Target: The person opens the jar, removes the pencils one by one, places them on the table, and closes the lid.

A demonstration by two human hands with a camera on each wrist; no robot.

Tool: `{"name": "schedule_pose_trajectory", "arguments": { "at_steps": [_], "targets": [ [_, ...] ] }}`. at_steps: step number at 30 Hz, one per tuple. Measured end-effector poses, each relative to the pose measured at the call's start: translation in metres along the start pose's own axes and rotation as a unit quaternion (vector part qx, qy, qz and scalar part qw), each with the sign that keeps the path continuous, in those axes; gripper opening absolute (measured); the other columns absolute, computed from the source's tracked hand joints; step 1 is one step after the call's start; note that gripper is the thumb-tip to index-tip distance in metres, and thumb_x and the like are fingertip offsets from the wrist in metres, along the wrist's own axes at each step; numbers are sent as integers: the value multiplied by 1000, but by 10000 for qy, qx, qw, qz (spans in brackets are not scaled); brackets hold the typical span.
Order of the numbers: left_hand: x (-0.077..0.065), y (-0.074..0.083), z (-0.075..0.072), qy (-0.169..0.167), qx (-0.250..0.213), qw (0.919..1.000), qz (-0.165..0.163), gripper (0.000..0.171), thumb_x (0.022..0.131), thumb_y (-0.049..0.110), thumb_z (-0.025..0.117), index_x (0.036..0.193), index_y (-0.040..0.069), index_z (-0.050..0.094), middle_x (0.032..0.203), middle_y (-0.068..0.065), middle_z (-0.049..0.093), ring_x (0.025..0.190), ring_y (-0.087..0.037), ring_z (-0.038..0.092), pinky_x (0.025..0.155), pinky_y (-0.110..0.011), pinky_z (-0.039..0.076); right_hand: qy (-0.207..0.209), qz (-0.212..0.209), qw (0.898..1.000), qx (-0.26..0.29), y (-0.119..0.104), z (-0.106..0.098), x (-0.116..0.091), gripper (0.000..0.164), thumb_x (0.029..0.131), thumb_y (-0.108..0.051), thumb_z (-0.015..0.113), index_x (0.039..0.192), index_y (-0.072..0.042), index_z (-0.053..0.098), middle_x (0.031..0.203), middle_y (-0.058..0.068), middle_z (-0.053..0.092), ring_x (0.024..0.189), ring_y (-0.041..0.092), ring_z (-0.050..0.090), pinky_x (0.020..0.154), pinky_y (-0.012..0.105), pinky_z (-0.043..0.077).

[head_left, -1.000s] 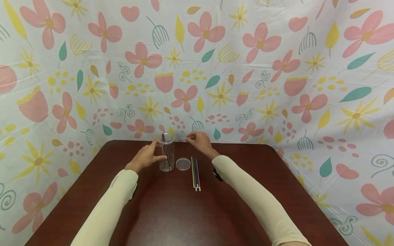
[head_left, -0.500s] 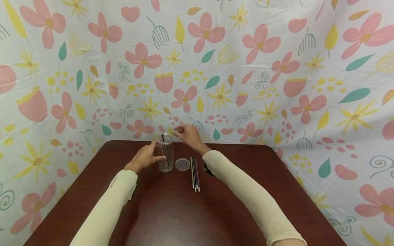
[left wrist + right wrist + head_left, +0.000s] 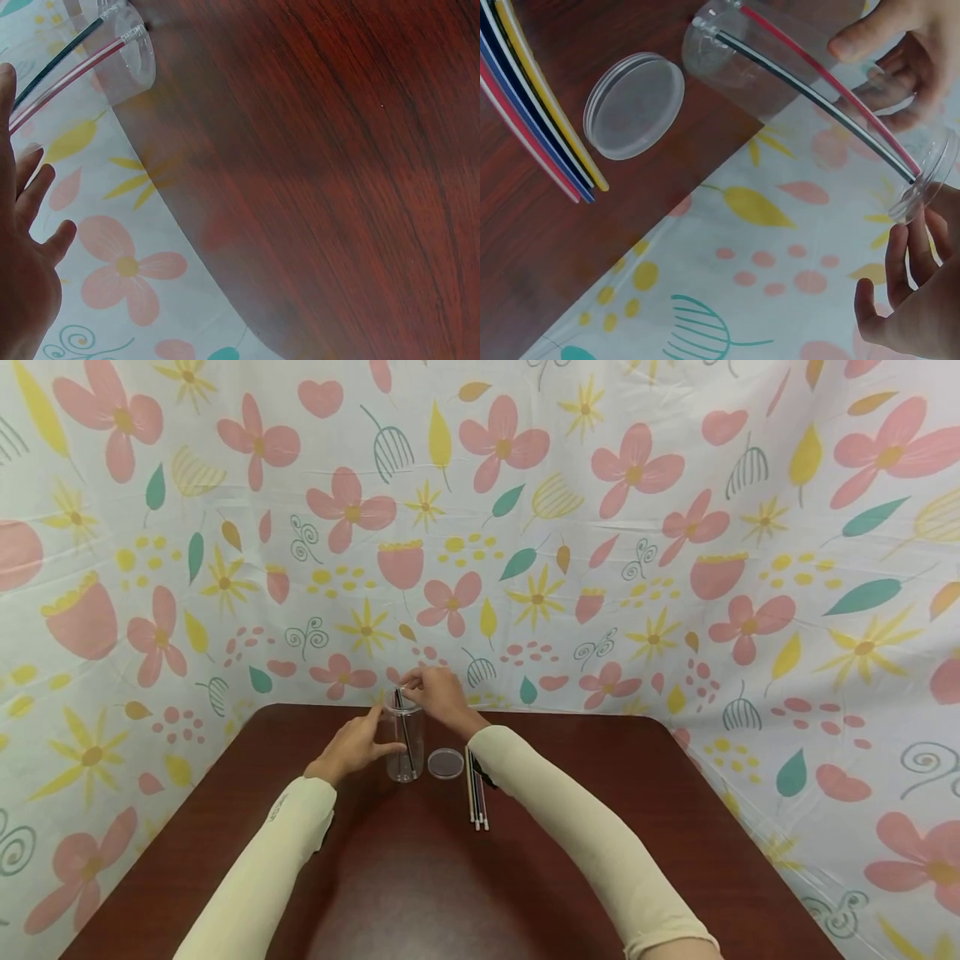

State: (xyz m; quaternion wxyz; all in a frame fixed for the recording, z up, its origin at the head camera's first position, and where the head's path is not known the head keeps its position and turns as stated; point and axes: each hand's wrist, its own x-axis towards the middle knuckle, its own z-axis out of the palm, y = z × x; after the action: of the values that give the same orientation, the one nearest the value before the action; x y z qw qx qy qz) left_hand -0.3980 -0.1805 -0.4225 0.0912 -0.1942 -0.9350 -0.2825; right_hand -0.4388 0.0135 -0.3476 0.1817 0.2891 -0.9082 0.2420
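Observation:
A clear plastic jar (image 3: 396, 745) stands upright near the table's back edge, mouth open. Inside lean a red pencil (image 3: 832, 82) and a dark green one (image 3: 810, 94), eraser ends down. My left hand (image 3: 351, 745) holds the jar's side, thumb in front and fingers behind; some fingers show in the left wrist view. At the jar's mouth is my right hand (image 3: 437, 693), its fingers by the rim and the pencil tips. Whether it pinches a pencil is hidden. The clear round lid (image 3: 446, 763) lies flat to the jar's right.
Several pencils (image 3: 476, 797), among them yellow, blue and red ones, lie side by side right of the lid, partly under the right forearm. A flowered cloth (image 3: 525, 527) hangs behind the dark wooden table (image 3: 405, 885).
My right hand has moved left from beyond the lid to the jar's mouth. The left hand, jar, lid and loose pencils have stayed in place.

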Motion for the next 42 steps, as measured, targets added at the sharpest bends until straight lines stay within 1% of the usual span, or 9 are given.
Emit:
{"name": "schedule_pose_trajectory", "arguments": {
  "at_steps": [9,12,19,24,27,31,33,36,42],
  "targets": [
    [1,4,-3,111,44,9999,76,83,91,41,81,152,5,37,138,-20,64,126,-39,61,102,-57,50,73,-188,9974,-692,-3,1,3,17,100,-20,71,113,-18,82,101,-3,80,78,12,72,73,28,55],
    [1,4,-3,67,29,10000,53,80,92,41,80,150,6,38,138,-20,63,126,-40,62,100,-58,51,105,-225,9976,-640,-3,1,2,15,99,-22,73,111,-18,82,100,-3,80,77,12,71,74,29,54],
    [1,1,-1,63,71,9999,60,74,92,42,80,146,8,42,138,-15,65,123,-37,63,99,-56,52,213,-417,9974,-546,-1,1,-2,11,97,-24,77,104,-16,79,98,-1,80,84,12,74,76,30,56],
    [0,-2,2,8,66,10000,-22,76,92,44,79,147,8,41,138,-16,64,123,-37,63,99,-56,52,131,-364,9981,-483,-1,0,-4,13,99,-26,74,106,-16,77,101,-1,80,87,11,74,73,27,57],
    [-1,-3,3,11,44,10000,43,76,92,43,79,147,8,40,138,-16,64,124,-38,63,99,-57,52,202,-355,9983,-425,0,-1,-3,12,100,-25,73,107,-16,76,102,0,80,84,13,74,68,27,56],
    [-1,-4,3,93,69,9997,191,75,92,41,80,146,7,41,137,-17,65,123,-39,63,99,-58,51,545,-539,9967,-274,2,-8,0,9,99,-21,75,105,-14,76,99,3,80,83,16,75,68,31,56],
    [0,-3,2,108,87,9998,166,74,92,41,80,145,8,42,137,-16,65,122,-38,64,100,-57,51,699,-679,9949,-251,3,-12,2,10,98,-19,76,105,-12,76,99,4,80,86,16,75,72,33,58],
    [1,-3,3,74,99,9999,118,72,92,42,80,144,8,43,137,-16,65,122,-38,64,99,-57,51,740,-715,9943,-280,2,-22,5,12,99,-19,75,108,-11,75,100,4,80,89,16,75,74,33,58],
    [1,-1,3,36,17,10000,74,72,92,42,80,144,8,43,139,-18,64,122,-39,64,99,-57,52,692,-571,9954,-347,-2,-46,13,14,102,-24,71,109,-13,75,103,4,79,80,16,73,57,28,49]
  ]
}}
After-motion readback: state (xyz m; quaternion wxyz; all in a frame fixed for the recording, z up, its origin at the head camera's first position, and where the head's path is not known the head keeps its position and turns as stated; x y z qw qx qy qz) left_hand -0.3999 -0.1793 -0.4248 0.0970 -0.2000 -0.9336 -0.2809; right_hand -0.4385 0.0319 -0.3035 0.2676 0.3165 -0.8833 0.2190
